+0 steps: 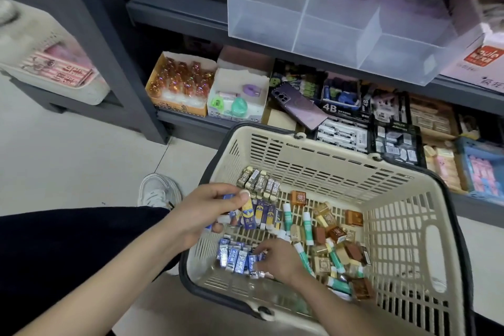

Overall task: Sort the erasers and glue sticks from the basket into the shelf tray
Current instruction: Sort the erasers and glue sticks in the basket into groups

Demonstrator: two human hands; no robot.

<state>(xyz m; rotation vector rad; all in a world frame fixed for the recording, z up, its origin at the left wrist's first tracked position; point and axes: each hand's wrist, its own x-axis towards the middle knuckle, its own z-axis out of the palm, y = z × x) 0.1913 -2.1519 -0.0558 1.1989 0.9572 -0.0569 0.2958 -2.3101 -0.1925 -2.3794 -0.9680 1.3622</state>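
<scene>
Basket [403,226] holds erasers [259,184], glue sticks [306,226].

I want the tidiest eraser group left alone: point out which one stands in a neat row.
The grey-and-cream erasers lined up against the basket's far wall; others lie jumbled.

Basket [409,215] — matt slotted plastic; tray [341,27] — frosted plastic.
</scene>
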